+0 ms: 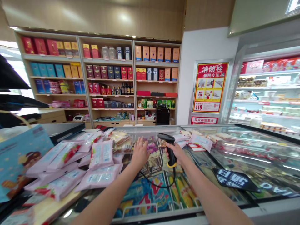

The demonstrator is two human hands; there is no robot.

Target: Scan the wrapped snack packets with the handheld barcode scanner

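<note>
My right hand [176,153] is wrapped round the grip of a black barcode scanner [167,137], whose head points to the left. A dark cable [161,187] loops down from the grip's yellow-trimmed end. To its left, my left hand [140,153] has its fingers stretched out over the glass top of a chest freezer [174,216]. Nothing shows in that hand, and whether its palm touches the glass I cannot tell. Pale pink packages [102,153] with strawberry pictures lie in a heap just left of it. Blue ice-cream packs [142,192] show through the glass below.
A blue printed bag [22,162] stands at the far left. More packages [201,141] lie beyond my right hand, and a black sign [235,179] is on the freezer's right part. Shelves of boxed goods [110,72] line the back wall. A lit display fridge [269,93] is at the right.
</note>
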